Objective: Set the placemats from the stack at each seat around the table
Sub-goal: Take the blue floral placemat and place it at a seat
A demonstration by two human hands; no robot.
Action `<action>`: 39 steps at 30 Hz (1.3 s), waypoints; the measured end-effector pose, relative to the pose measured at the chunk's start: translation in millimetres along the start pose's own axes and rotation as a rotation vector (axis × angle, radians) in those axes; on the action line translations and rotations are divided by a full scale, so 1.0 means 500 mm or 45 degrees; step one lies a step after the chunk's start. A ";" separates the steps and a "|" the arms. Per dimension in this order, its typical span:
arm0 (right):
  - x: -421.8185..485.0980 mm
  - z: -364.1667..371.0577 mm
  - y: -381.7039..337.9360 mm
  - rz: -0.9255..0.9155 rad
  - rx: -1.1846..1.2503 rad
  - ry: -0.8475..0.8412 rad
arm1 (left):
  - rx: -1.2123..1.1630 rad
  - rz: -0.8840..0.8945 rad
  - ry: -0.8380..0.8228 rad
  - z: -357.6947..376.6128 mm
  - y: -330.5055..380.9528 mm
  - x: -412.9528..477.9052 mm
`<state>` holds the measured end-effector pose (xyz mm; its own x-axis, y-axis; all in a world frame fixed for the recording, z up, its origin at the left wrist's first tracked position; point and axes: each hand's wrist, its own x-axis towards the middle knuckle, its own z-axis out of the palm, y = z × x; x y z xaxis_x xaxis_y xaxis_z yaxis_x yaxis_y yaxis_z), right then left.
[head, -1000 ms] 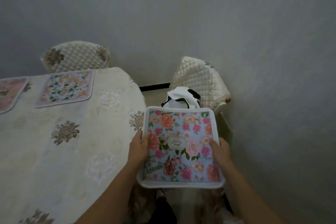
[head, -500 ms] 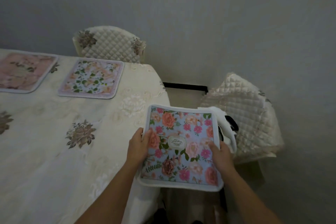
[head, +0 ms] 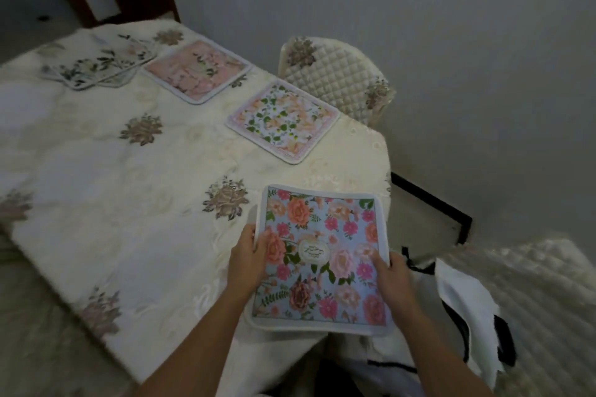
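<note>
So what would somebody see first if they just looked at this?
The bright blue flowered placemat stands out first, held by its side edges in the left hand and right hand over the near right corner of the table. Next come the pink placemat and the leafy white placemat, lying flat along the far edge, the leafy one in front of a quilted chair.

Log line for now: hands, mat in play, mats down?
left hand: grips blue floral placemat, left edge | right hand: grips its right edge | position: over table corner | laid: pink placemat, leafy placemat | stack: far end
</note>
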<state>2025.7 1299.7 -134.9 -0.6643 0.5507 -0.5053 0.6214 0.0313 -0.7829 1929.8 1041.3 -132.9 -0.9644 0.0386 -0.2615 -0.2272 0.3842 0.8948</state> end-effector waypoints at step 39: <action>0.394 0.077 -0.149 -0.525 -0.683 -0.487 | -0.201 -0.776 0.752 0.180 -0.080 -0.085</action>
<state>1832.5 1373.5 -189.8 -0.9219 0.0839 -0.3782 0.3444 0.6243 -0.7011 1991.9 1107.4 -190.0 -0.5703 -0.6352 -0.5209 -0.7018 0.0472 0.7108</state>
